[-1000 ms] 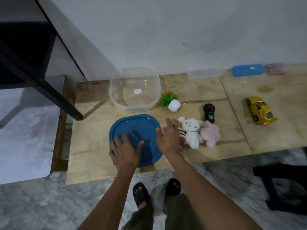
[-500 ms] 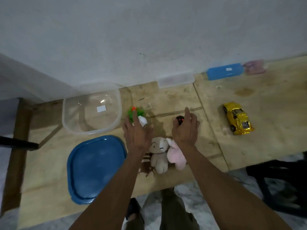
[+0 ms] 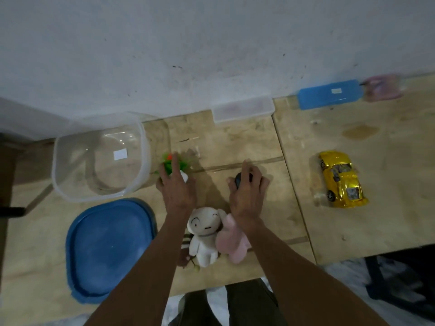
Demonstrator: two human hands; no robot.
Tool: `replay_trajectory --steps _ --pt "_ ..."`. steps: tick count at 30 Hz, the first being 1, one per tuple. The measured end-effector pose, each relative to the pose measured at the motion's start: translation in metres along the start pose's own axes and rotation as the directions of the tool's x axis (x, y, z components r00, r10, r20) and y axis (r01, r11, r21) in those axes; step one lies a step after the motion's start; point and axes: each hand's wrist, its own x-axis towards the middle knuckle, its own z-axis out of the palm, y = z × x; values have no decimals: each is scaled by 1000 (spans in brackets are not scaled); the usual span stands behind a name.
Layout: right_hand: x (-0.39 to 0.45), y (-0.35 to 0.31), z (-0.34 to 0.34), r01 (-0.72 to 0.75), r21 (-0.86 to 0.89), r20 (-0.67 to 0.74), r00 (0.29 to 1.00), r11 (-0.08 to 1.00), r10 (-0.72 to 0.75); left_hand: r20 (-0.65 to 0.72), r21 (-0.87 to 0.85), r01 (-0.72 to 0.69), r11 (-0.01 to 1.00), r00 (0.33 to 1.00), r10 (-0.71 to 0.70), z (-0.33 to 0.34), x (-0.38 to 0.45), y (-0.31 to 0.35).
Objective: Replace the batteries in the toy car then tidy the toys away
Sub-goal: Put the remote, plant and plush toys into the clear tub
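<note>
A yellow toy car (image 3: 341,180) sits on the wooden table (image 3: 235,142) at the right, away from both hands. My left hand (image 3: 176,187) lies over a small toy plant (image 3: 170,162), fingers across the green leaves and thumb beside its white pot. My right hand (image 3: 247,191) curls round a black remote control (image 3: 238,180), which is mostly hidden under it. A white plush (image 3: 204,234) and a pink plush (image 3: 231,243) lie between my forearms, with a brown striped toy (image 3: 184,245) partly hidden under the left arm.
A clear plastic container (image 3: 55,175) stands open at the left, its blue lid (image 3: 108,245) flat in front of it. Against the wall lie a small clear box (image 3: 243,109), a blue box (image 3: 329,94) and a pink bag (image 3: 381,87).
Both hands left the blue lid and moved right and forward. The left one came down on the toy plant and the right one on the remote. The view shifted right.
</note>
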Motion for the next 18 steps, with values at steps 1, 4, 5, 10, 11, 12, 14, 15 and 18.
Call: replay_trajectory --steps 1,4,5,10,11,12,14,15,18 --pt "1 1 1 10 17 1 1000 1000 -10 -7 -11 -8 1000 1000 8 0 0 0" --pt "4 -2 -1 28 82 23 999 996 -30 -32 -28 -35 999 999 34 -2 0 0" --pt "6 -5 -2 19 109 25 999 994 -22 -40 -31 -54 998 998 53 -2 -1 0" --pt "20 -44 -27 84 266 -61 996 960 -70 -129 -171 -98 980 989 76 -21 -11 20" --pt "22 -56 -33 113 300 -87 992 947 -91 -168 -194 -128 973 981 96 -28 -14 25" --pt "23 -69 -40 134 331 -97 989 934 -108 -215 -210 -168 963 969 122 -36 -15 29" --pt "24 -101 -52 189 367 -111 981 911 -158 -316 -221 -247 944 933 171 -57 -16 31" --pt "23 -118 -57 213 379 -109 977 900 -185 -366 -224 -274 935 913 180 -70 -15 29" --pt "16 -170 -64 247 449 -73 968 859 -240 -453 -303 -277 912 884 118 -115 -10 16"
